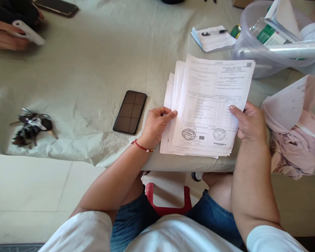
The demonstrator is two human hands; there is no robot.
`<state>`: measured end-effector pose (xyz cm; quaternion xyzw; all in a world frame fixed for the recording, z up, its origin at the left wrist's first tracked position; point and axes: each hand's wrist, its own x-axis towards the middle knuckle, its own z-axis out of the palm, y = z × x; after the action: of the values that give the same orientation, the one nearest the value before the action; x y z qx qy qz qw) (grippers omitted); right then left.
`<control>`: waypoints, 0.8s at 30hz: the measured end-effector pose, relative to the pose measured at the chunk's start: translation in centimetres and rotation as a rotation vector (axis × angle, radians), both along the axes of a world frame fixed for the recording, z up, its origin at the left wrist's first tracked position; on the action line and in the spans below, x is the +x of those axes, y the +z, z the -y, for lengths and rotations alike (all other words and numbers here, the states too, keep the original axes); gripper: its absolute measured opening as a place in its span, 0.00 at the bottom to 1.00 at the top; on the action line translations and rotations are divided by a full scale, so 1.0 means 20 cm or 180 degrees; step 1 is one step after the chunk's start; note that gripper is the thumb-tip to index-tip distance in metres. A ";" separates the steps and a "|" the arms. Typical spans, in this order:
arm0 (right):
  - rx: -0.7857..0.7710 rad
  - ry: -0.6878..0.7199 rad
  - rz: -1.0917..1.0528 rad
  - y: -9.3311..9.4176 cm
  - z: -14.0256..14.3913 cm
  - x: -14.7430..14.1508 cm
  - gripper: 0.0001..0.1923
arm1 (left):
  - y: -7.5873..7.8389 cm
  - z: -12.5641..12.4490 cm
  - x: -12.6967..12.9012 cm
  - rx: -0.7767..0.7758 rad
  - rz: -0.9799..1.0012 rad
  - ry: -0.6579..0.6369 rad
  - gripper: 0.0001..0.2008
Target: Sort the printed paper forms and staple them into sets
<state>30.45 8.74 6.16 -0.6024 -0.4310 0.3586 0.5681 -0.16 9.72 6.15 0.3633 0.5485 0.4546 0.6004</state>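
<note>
Several printed sheets of paper (207,84) are fanned out between my two hands, over the table's near edge. The top sheet carries tables of small print, two round stamps near its bottom and a square code in one corner. My left hand (157,124) pinches the left edges of the sheets, thumb on top. On the other side, my right hand (249,120) grips the right edge with its thumb on the front and its fingers behind, partly hidden. A dark smartphone (130,112) lies on the table just left of my left hand.
A bunch of keys (34,127) lies at the left of the cloth-covered table (89,70). Pink cloth (294,143) is heaped at the right, below a clear plastic basket (252,24) with a bottle and papers. Another person's hand (7,35) holds a white object at upper left.
</note>
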 end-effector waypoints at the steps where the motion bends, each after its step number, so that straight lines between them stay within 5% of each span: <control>1: -0.0039 -0.0001 0.0031 -0.01 0.00 0.01 0.21 | 0.00 0.00 0.00 -0.0034 0.0020 -0.0031 0.17; 16: -0.0067 -0.0572 0.0429 0.03 0.00 0.15 0.12 | -0.04 0.01 -0.01 0.0383 -0.0289 -0.0179 0.14; 24: 0.0034 -0.0212 0.0304 0.03 0.00 0.10 0.16 | 0.01 0.03 0.01 0.0150 -0.0110 0.0031 0.26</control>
<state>32.51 8.69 6.77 -0.6298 -0.4392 0.3080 0.5617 0.03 9.10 6.38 0.3825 0.5497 0.4639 0.5799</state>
